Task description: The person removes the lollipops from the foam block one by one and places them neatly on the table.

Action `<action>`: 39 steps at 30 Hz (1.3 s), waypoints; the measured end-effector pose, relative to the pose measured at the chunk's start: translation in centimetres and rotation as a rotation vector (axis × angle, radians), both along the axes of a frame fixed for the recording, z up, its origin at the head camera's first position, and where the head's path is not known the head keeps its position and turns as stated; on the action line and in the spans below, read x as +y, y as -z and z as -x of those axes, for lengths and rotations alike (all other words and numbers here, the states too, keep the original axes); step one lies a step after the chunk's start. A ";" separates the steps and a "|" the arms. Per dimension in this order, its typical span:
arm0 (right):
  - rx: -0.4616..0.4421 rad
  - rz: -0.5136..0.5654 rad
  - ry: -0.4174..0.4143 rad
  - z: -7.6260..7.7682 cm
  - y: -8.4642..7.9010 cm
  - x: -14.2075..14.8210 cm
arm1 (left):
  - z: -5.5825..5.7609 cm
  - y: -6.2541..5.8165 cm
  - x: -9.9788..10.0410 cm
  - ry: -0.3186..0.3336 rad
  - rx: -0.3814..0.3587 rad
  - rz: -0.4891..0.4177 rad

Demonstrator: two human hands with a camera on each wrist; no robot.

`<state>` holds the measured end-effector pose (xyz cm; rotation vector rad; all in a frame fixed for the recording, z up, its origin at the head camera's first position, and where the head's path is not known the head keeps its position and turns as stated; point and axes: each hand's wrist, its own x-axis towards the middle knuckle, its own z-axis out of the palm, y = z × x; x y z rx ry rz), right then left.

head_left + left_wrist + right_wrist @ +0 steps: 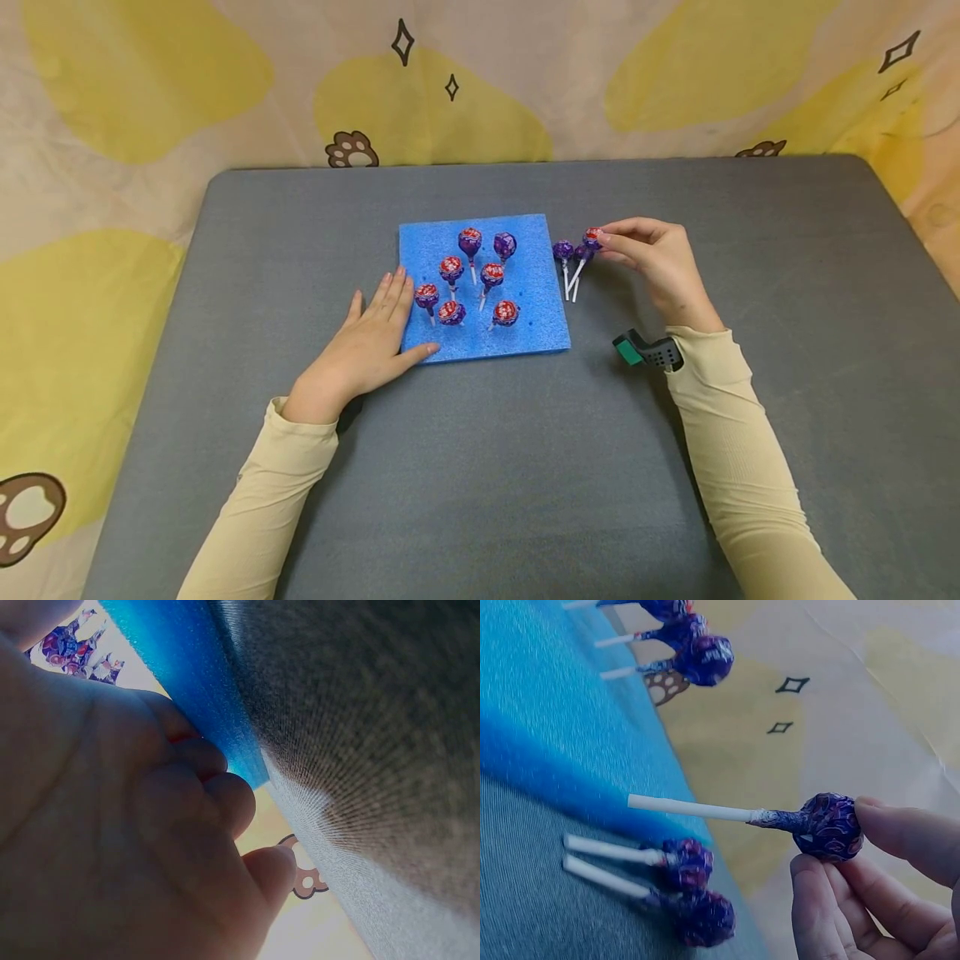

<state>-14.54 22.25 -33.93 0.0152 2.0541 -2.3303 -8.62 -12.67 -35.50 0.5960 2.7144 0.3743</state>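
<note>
A blue foam board (542,325) lies on the table, and several purple-and-red wrapped lollipops (469,242) stand in it on white sticks, some leaning. My left hand (367,346) rests flat along the board's left edge, fingers straight and thumb at its front corner. To the right of the board, my right hand (656,258) pinches a lollipop (829,829) by its wrapped head between thumb and fingers. Its bare white stick points toward the board in the right wrist view. Two more lollipops (705,919) lie side by side on the table below it, close to the board's right edge.
The grey tabletop (480,467) extends around the board on all sides. Behind it hangs a yellow and cream cloth (577,75) with paw and star prints. A black strap with a green piece (647,352) is on the right wrist.
</note>
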 end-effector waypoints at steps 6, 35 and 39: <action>-0.062 -0.016 0.012 0.4 0.5 0.9 | 0.1 0.1 -0.1 -0.001 -0.001 -0.002; -0.193 -0.003 -0.060 1.1 2.8 3.3 | 0.1 0.3 -0.2 -0.002 0.006 -0.012; -0.189 -0.056 -0.070 1.0 2.8 3.3 | 0.0 0.2 -0.1 -0.002 0.002 -0.011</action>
